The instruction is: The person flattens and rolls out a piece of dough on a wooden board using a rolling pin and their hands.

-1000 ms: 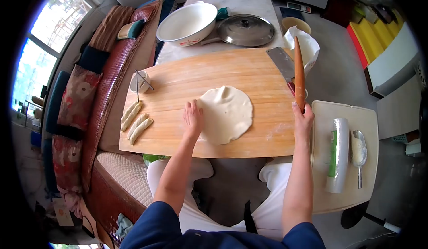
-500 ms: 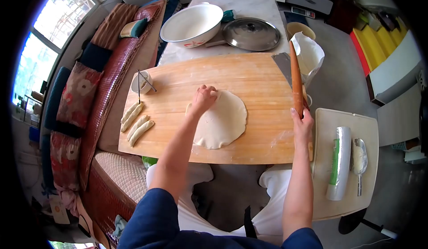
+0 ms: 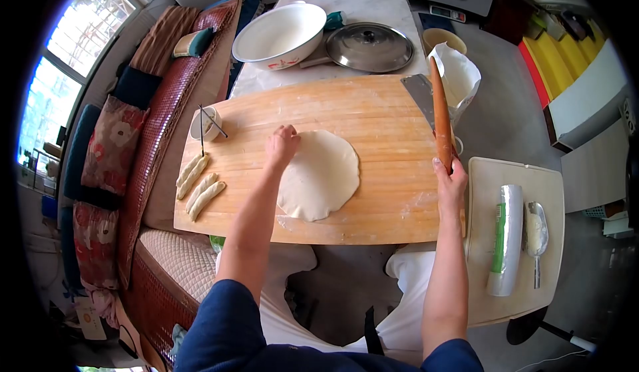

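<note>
A flat round sheet of dough (image 3: 321,178) lies on the wooden board (image 3: 393,146). My left hand (image 3: 283,144) is at its upper left edge, fingers curled and closed on the dough's rim. My right hand (image 3: 451,178) grips the lower end of a wooden rolling pin (image 3: 440,116), which points away from me over the board's right edge. Beside the pin is a cleaver (image 3: 421,97), its handle mostly hidden. Several twisted dough pieces (image 3: 206,200) rest at the board's left, near a small bowl (image 3: 208,124) with sticks across it.
Behind the board stand a large white basin (image 3: 283,36) and a metal lid (image 3: 369,47). An open white bag (image 3: 459,76) is past the right edge. A side stand (image 3: 482,239) at the right holds a foil roll (image 3: 507,239) and a metal scoop (image 3: 536,235).
The dough sheet has shifted left, and the raised fold near its top now lies flat. My left hand went up onto the dough, then left with its edge. My right hand keeps hold of the pin.
</note>
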The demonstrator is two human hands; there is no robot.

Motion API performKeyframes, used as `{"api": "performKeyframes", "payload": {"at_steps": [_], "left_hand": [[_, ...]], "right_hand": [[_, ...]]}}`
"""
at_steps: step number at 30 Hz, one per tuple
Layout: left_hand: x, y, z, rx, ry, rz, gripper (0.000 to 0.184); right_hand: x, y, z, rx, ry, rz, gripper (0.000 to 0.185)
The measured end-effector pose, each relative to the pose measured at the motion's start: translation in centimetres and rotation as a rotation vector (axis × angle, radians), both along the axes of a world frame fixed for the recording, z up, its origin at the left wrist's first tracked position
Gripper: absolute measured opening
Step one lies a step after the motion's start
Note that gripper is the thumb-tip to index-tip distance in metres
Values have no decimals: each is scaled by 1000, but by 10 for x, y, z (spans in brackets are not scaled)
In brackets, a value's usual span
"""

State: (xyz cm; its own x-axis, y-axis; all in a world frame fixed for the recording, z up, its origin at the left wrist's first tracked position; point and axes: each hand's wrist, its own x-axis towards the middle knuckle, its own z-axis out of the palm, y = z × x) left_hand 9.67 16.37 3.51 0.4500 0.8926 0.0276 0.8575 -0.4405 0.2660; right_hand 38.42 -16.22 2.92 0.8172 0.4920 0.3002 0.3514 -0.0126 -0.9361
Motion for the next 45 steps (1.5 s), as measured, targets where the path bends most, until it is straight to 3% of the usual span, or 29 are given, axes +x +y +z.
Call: {"api": "performKeyframes", "payload": {"at_steps": [4,6,9,16,19,23,28,34,37,39,43,45], "left_hand": [[17,-49,-20,474,-201,-99,56],[22,-96,-32,395,-97,-244,61],[32,-132,-11,100,56,-153,70],[44,-110,-8,112,75,-39,72],[39,-105,-5,79,73,-89,72],[4,-115,-18,97,52,-55,70],[0,-88,2,87,96,-123,67],[-29,-81,-18,140,77,-57,72],[-30,-89,-9,27,119,-14,71],[-29,-90,-2,34,154,-6,68],[-52,-115,-12,204,-146,77,61],[-75,-135,-10,264,-236,2,62]], "right_hand": [[-7,-3,16,-63,76,-3,33],[-6,-4,18,-69,95,-2,33],[-7,-7,20,-65,120,17,32],[0,-17,16,-64,135,-53,30],[6,-25,18,-127,147,-43,30],[12,-28,10,-22,143,-50,28],[9,-31,21,-68,171,-38,22],[7,-31,20,-94,94,-63,30],[0,-29,25,-105,133,-10,29],[-7,-24,22,-132,-35,34,28],[-37,-16,23,-316,-292,227,31],[-59,-6,23,-398,-456,349,32]]}}
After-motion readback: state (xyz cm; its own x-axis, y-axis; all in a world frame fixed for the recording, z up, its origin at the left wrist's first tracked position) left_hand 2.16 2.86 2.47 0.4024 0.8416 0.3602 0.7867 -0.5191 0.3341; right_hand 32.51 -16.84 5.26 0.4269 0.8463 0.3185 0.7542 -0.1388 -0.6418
